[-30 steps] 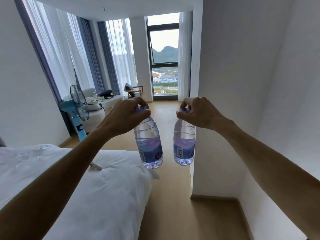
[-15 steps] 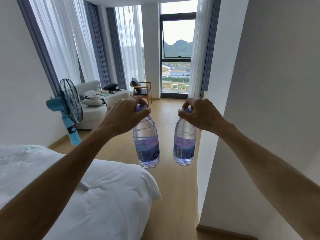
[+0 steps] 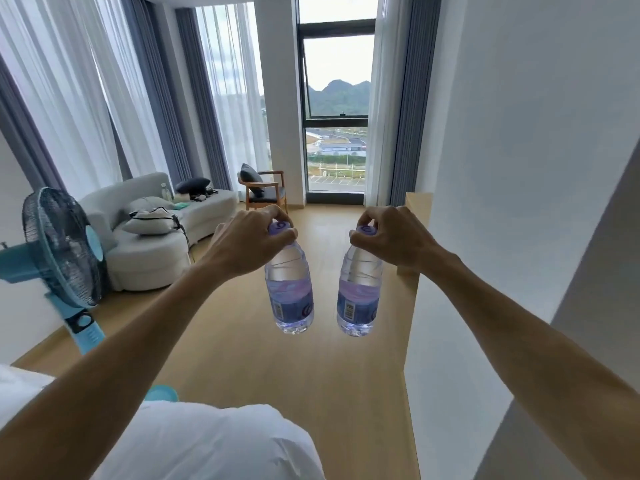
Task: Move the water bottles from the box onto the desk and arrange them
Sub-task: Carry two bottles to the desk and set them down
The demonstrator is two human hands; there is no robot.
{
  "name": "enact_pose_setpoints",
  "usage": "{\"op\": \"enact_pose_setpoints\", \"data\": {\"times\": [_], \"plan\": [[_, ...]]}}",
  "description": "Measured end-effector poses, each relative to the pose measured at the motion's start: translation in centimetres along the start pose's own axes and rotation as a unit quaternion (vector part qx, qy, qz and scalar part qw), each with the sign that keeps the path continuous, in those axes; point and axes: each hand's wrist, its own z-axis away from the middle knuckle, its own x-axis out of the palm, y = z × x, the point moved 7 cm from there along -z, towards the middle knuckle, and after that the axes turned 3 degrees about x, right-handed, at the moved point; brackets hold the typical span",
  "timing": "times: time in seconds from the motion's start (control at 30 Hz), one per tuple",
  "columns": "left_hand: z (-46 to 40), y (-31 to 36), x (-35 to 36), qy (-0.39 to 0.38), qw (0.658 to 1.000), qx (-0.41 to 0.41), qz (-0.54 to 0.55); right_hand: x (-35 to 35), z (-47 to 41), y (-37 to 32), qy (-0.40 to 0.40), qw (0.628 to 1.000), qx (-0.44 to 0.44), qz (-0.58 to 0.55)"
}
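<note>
From the head view, we hold two water bottles out in front of us, one in each hand. Our left hand (image 3: 242, 242) has its grip pinched around the purple cap of the left bottle (image 3: 290, 289). Our right hand (image 3: 398, 237) has its grip pinched around the cap of the right bottle (image 3: 358, 292). Both bottles hang straight down, cap at 12 o'clock and bottom at 6 o'clock, so the long way of each bottle runs up and down below the grip. They hang side by side and near each other, but not touching, high over the wood floor (image 3: 277, 375).

We cannot see the box here. A pale wood edge (image 3: 417, 209) pokes out past the white wall (image 3: 519, 168) at about 2 o'clock from the bottles. We think this may be the worktop, but we cannot tell for sure. If it is, the right hand is the nearer one, and the bottles already hang bottom down, ready to stand.

A blue fan (image 3: 59, 251) stands at 9 o'clock, a white sofa (image 3: 149, 247) at 10 o'clock, and the white bed (image 3: 207, 441) at 6 o'clock
</note>
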Motion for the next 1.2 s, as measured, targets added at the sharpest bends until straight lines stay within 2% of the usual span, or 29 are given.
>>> {"op": "enact_pose_setpoints", "data": {"times": [0.3,0.53,0.73,0.9,1.2], "plan": [[-16.0,-9.9,8.5,-0.007,0.999,-0.027,-0.018,8.2,-16.4,11.2,-0.04,0.999,-0.017,0.005],[-28.2,-16.4,14.4,-0.027,0.998,-0.045,-0.027,12.1,-29.1,20.1,-0.034,0.999,0.003,0.014],[-39.2,-21.2,20.2,-0.028,0.999,-0.026,-0.03,14.4,-37.3,28.8,-0.014,0.998,0.043,0.041],[-48.1,-24.9,26.6,-0.038,0.999,0.005,-0.004,17.6,-44.5,35.8,-0.038,0.996,0.052,0.061],[-67.0,-29.0,38.3,-0.098,0.991,0.083,0.035,19.7,-56.6,48.8,-0.034,0.987,0.137,0.08]]}}
